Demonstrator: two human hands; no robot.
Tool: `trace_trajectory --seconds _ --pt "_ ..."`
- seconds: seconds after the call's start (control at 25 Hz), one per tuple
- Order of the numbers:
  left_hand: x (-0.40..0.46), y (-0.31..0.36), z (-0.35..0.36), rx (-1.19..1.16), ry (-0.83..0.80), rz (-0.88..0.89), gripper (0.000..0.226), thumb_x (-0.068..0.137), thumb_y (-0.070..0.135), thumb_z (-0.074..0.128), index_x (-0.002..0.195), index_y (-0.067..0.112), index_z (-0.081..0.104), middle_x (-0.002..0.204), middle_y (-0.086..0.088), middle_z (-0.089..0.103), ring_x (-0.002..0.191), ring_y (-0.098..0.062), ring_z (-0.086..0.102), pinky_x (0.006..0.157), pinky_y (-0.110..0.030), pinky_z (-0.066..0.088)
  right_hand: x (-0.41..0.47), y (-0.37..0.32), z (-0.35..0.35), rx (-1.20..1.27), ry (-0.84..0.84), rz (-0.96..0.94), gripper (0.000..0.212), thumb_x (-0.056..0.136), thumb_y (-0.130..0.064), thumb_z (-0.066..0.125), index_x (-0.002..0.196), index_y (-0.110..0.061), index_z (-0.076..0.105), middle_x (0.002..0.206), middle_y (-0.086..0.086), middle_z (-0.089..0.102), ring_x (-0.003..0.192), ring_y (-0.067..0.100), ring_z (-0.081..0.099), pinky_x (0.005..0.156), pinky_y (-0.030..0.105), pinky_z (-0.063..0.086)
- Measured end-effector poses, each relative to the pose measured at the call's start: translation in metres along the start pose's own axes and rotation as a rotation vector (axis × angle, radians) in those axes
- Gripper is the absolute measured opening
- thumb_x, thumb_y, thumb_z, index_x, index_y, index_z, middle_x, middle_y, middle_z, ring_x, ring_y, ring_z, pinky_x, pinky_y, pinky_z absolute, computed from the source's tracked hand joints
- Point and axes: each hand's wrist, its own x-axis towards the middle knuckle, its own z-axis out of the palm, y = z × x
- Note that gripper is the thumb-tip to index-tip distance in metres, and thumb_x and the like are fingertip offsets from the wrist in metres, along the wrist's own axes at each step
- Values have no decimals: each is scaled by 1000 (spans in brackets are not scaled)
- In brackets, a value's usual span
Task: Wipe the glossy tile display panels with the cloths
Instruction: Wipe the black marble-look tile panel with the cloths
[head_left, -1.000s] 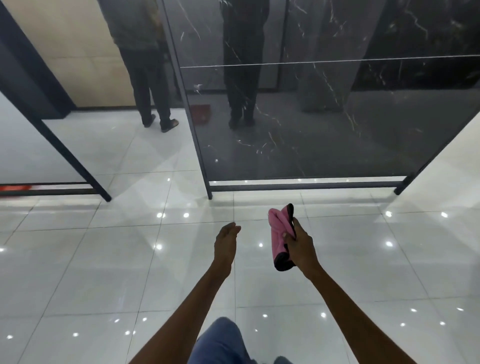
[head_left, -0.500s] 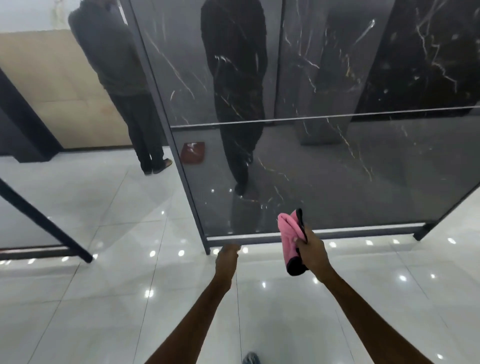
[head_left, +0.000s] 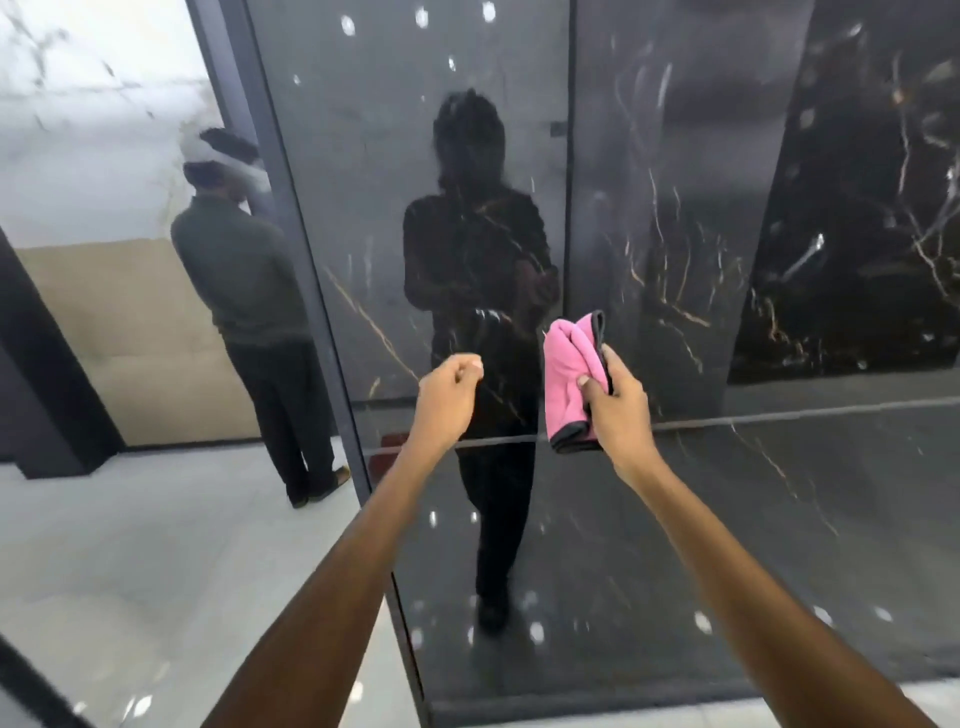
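While the view has swung up from the white floor (head_left: 156, 545) over the last second, the dark glossy tile panel (head_left: 675, 493) now fills the frame, its horizontal seam level with the wrists; a bystander (head_left: 249, 291) stands at the left beside the panel's frame. Both arms have risen toward the panel. Left hand (head_left: 447, 397): fingers curled, holding nothing. Right hand (head_left: 618, 405): gripping the folded pink cloth (head_left: 569, 379), raised just before the surface, contact not discernible. Judged stage: approach finished, wiping about to begin
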Motion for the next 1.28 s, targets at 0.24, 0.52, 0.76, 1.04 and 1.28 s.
trace_trajectory --seconds 0.24,0.52,0.76,1.04,1.28 --pt "119 123 -72 15 237 470 24 102 20 46 113 14 67 106 1 69 98 -13 62 90 -27 46 110 -106 57 83 294 -482 55 99 -2 42 151 -12 29 140 10 54 105 15 54 98 35 48" --pt "236 241 -188 244 574 970 25 102 17 44 117 7 60 115 -5 58 108 -19 54 95 -22 39 242 -251 82 -316 686 -982 56 78 2 56 134 1 49 111 21 53 101 31 47 90 38 42" --pt "317 301 -280 701 619 1154 42 101 26 38 137 7 49 145 -12 46 136 -29 40 112 -42 30 314 -252 103 -913 542 -1103 74 70 -46 55 137 -15 47 153 15 21 141 42 13 100 74 20" --pt "382 292 -319 1167 596 1272 59 99 45 14 153 24 21 158 12 13 149 -17 16 118 -39 6 364 -372 66 -870 587 -980 73 83 -57 32 152 -41 17 162 9 11 145 35 15 110 56 26" --pt "379 291 -321 1153 564 1310 58 100 44 15 154 24 22 157 14 11 149 -17 15 117 -36 3 305 -264 141 -1139 92 -1615 74 81 -43 40 152 -40 19 163 2 9 149 26 11 115 40 10"
